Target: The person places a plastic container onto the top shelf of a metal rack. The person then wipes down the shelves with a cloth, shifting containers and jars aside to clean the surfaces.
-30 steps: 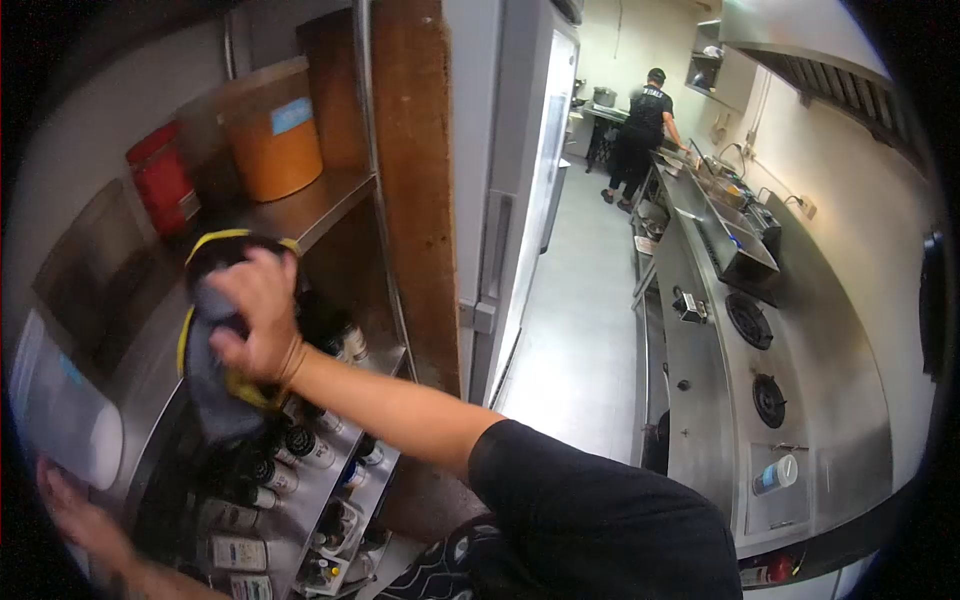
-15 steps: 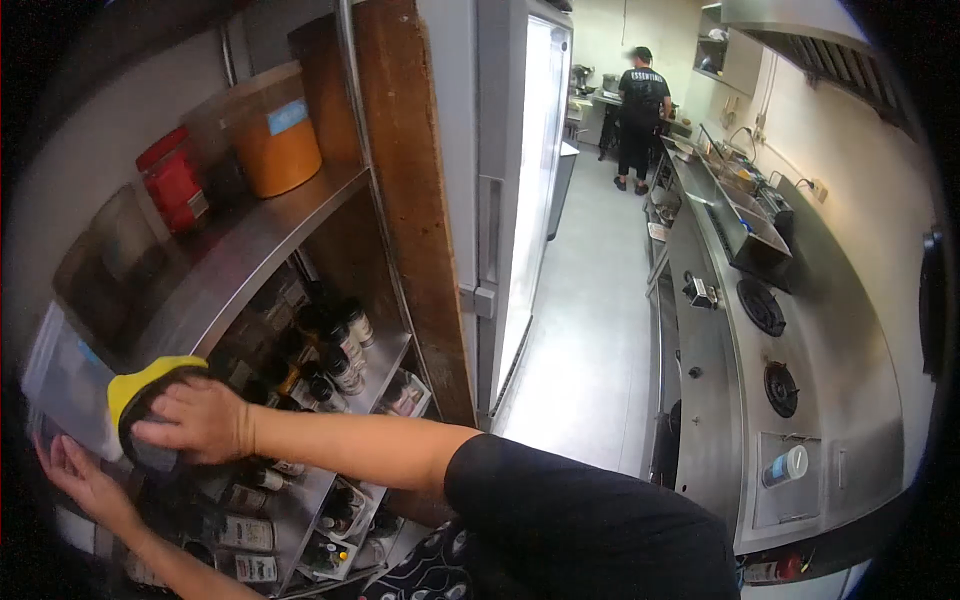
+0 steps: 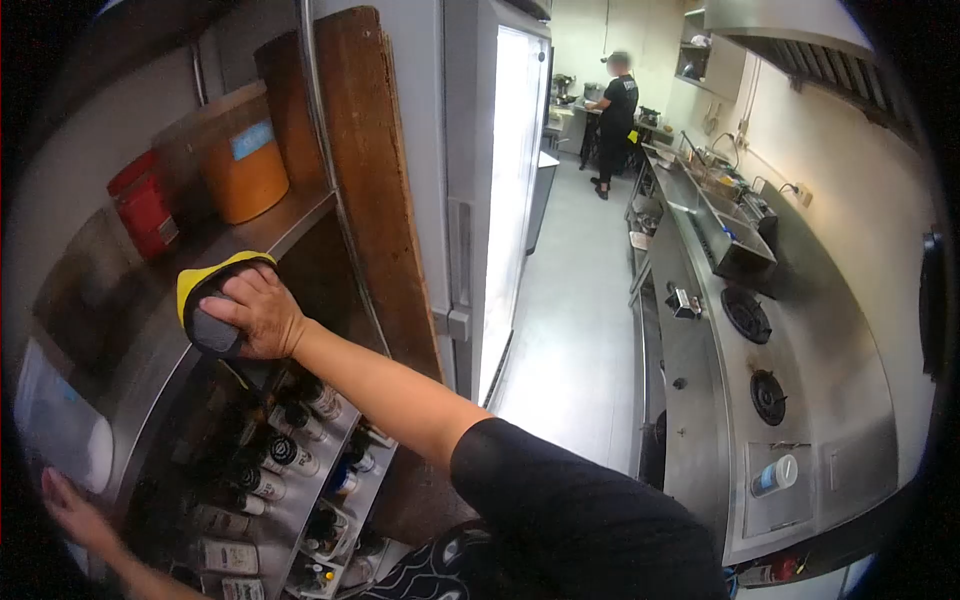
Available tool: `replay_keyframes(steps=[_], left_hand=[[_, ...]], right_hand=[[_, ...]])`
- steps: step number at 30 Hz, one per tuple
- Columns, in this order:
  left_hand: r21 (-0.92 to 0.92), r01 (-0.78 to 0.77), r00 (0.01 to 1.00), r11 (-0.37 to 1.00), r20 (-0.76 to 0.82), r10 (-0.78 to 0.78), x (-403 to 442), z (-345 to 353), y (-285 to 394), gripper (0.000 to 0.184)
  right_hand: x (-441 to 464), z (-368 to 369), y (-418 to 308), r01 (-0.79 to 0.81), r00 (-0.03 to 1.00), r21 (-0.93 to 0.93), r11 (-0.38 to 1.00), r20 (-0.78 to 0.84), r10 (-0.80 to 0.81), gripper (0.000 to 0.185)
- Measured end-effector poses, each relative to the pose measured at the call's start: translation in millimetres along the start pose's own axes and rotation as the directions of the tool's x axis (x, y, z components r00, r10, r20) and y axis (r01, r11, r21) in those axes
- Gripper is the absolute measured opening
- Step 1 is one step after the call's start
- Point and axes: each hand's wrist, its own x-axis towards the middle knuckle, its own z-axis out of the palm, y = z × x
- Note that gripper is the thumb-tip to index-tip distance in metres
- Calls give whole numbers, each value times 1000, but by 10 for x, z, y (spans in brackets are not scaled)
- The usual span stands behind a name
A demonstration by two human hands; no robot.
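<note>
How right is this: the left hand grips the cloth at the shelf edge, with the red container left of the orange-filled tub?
Wrong hand: the head view shows the right hand gripping the cloth at the shelf edge; the left hand is near the clear container. The red container is indeed left of the orange-filled tub.

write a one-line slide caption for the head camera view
Right hand gripping a yellow-edged grey cloth at a metal shelf, left hand near a translucent container, bottles below.

A bunched, yellow-edged grey cloth (image 3: pixel 213 330) at nine o'clock looked matt. The flat brown wooden board (image 3: pixel 352 150) toward eleven looked rough along its edge.
</note>
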Motion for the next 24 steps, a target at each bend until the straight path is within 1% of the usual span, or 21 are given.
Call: replay_keyframes(steps=[1, 2, 3, 5, 6, 7, 11, 12, 14, 15, 16, 17, 18, 19, 20, 21, 23, 24], left_hand=[[18, 5, 1000, 1000, 29, -5, 6, -13, 15, 53], [1, -65, 998, 998, 23, 65, 22, 13, -115, 54], [0, -87, 995, 996, 38, 87, 40, 22, -251, 53], [-4, -133, 989, 991, 69, 133, 51, 2, -140, 53], [-3, -42, 996, 999, 83, 42, -1, -39, -94, 53], [2, 47, 994, 999, 96, -47, -31, -66, 104, 53], [125, -147, 985, 981, 107, 134, 43, -41, -483, 54], [164, -189, 979, 968, 112, 172, 53, -49, -616, 54], [73, -92, 993, 993, 75, 87, 35, -63, -401, 54], [-65, 45, 998, 997, 50, -42, -19, -54, -229, 53], [-35, 2, 999, 999, 54, 0, -15, -20, -198, 50], [-5, -41, 998, 999, 57, 41, -13, 14, -168, 47], [219, -243, 969, 945, 95, 227, -15, -92, -129, 42], [243, -196, 981, 950, 46, 190, -41, -195, -100, 40], [262, -147, 988, 954, -3, 153, -78, -300, 205, 39], [278, -96, 992, 956, -52, 115, -108, -376, 539, 37], [25, -211, 957, 977, -198, 212, -114, 14, 1065, 37], [-88, -266, 932, 960, -278, 232, -111, 140, 1240, 37]], right_hand=[[-3, -3, 73, 6, 1000, -26, 1000, -27, -7, 67], [-17, -3, 132, 6, 999, -43, 999, -33, -7, 66], [-31, -6, 209, 5, 999, -60, 998, -39, -7, 65], [-56, -37, 332, -5, 999, -82, 997, -49, 1, 63], [-67, -60, 387, -8, 998, -86, 996, -55, 3, 62], [-79, -74, 447, -12, 998, -89, 996, -63, 6, 62], [-154, -105, 700, -2, 994, -163, 987, -109, -16, 62], [-182, -111, 763, -16, 996, -145, 989, -92, 2, 61], [-243, -125, 866, -30, 998, -208, 978, -60, 17, 63], [-271, -128, 921, -36, 999, -243, 969, -42, 27, 65], [-284, -112, 970, -35, 996, -259, 965, -86, 13, 67], [-339, -188, 1049, -86, 996, -292, 953, -45, 76, 66], [-372, -226, 1100, -121, 992, -292, 949, 2, 127, 66], [-342, -200, 1112, -144, 986, -272, 951, 44, 162, 65], [-354, -149, 1190, -152, 988, -176, 973, -49, 145, 65], [-362, -24, 1225, -135, 991, -176, 975, -20, 133, 63], [-479, -174, 1411, -109, 992, -323, 940, 30, 125, 61], [-494, -249, 1431, -129, 991, -339, 932, -21, 130, 61]])
